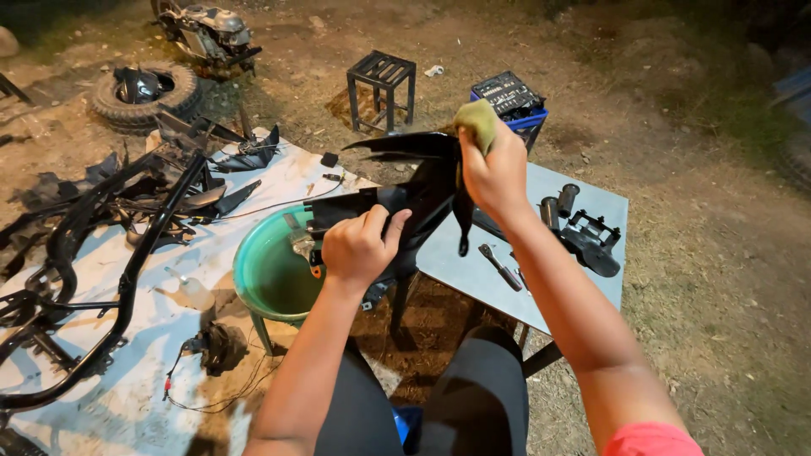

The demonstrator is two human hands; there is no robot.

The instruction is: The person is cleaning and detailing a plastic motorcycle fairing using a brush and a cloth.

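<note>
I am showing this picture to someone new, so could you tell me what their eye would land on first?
At the centre, the left hand grips a glossy black plastic panel while the right hand presses a yellow-green cloth to its top edge. Just below and left sits a green basin. Along the left side, a bare black motorcycle frame lies on a white sheet, with a tyre on the dirt behind it.

Bare dirt ground [693, 253] with a black metal stool [382, 84], grey table [524, 287] and white sheet [135, 397]
</note>
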